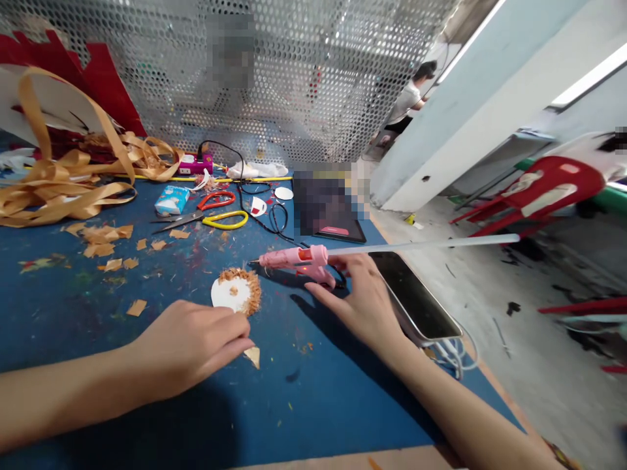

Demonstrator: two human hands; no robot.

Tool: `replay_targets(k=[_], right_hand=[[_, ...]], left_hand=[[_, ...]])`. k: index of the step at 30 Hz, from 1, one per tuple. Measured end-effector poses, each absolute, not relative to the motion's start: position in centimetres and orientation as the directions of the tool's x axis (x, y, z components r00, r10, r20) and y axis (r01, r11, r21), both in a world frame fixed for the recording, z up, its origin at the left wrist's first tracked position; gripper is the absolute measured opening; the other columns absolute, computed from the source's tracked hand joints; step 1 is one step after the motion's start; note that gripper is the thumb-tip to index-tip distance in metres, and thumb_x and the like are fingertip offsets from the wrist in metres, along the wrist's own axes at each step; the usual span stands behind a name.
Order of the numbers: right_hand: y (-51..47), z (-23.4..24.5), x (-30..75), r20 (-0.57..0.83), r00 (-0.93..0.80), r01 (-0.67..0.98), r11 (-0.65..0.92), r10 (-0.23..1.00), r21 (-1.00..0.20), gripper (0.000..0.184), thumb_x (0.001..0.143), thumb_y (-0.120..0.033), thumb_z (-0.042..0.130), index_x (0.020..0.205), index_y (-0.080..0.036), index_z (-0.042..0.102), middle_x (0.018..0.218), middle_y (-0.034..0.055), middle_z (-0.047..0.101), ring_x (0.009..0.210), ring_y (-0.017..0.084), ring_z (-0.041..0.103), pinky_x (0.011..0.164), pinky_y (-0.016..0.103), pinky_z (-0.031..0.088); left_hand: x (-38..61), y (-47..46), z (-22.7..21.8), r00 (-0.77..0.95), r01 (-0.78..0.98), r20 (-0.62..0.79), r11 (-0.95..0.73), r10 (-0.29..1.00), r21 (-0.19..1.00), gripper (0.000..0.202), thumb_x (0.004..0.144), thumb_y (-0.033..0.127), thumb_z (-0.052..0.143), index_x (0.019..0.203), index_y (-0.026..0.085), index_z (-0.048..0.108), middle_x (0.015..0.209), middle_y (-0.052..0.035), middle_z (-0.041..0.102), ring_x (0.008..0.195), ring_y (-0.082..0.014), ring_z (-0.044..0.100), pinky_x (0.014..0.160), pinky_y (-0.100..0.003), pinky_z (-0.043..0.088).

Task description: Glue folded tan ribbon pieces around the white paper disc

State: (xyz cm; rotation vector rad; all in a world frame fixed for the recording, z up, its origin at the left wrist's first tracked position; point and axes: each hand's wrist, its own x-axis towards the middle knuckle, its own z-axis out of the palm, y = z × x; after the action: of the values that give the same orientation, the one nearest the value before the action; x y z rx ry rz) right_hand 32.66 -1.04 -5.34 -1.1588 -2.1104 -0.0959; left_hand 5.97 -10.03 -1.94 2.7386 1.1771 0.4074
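My left hand [206, 346] is closed, its thumb and fingers pinched together at the lower edge of a white disc [225, 299]. Tan frayed ribbon bits cover the disc's right and upper rim, with one dab at its centre. From my left thumb tip a small tan ribbon piece [253, 356] sticks out. A pink glue gun [294, 258] points left, its nozzle just above the disc, with a long glue stick [421, 245] jutting from its back. Around its handle end my right hand [365, 294] is spread, thumb stretched apart from the index finger; some fingers are hidden.
Loose tan ribbon pieces [100, 238] lie left of the disc. Behind are yellow-handled scissors [225, 220], red-handled scissors [215, 200], a blue packet [171, 200] and tangled ribbon [73, 176]. A phone [416, 294] and white cable [453, 359] sit beside my right arm.
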Motion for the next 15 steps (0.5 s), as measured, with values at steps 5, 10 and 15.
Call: replay_targets(k=[5,10,15], right_hand=[[0.3,-6.4,31.9,0.480,-0.443,0.658,0.638,0.757,-0.400,0.017,0.091,-0.036,0.051,0.088,-0.020,0.056,0.083,0.0075,0.066,0.073,0.022,0.062,0.061,0.032,0.048],[-0.7,-5.5,32.6,0.647,-0.176,0.665,0.574,0.742,-0.477,0.018,0.086,-0.032,0.056,0.072,-0.022,0.051,0.062,0.0011,0.058,0.050,0.016,0.052,0.044,0.027,0.040],[-3.0,-4.2,33.0,0.675,-0.184,0.581,0.633,0.715,-0.512,0.027,0.077,-0.035,0.071,0.064,-0.023,0.052,0.052,-0.0029,0.054,0.043,0.014,0.051,0.037,0.025,0.038]], left_hand=[[4.8,-12.7,-3.3,0.717,0.642,0.370,-0.766,0.591,-0.019,0.033,0.104,0.026,0.030,0.094,0.020,0.061,0.056,0.0061,0.055,0.043,-0.0133,0.052,0.044,-0.028,0.033],[4.9,-13.4,-4.5,0.755,0.608,0.326,-0.793,0.569,-0.023,0.030,0.104,0.026,0.031,0.110,0.018,0.059,0.058,0.0064,0.056,0.044,-0.0141,0.055,0.042,-0.030,0.034],[5.1,-13.0,-4.6,0.762,0.607,0.292,-0.795,0.579,-0.008,0.032,0.104,0.025,0.029,0.111,0.016,0.059,0.059,0.0055,0.058,0.044,-0.0154,0.057,0.040,-0.031,0.038]])
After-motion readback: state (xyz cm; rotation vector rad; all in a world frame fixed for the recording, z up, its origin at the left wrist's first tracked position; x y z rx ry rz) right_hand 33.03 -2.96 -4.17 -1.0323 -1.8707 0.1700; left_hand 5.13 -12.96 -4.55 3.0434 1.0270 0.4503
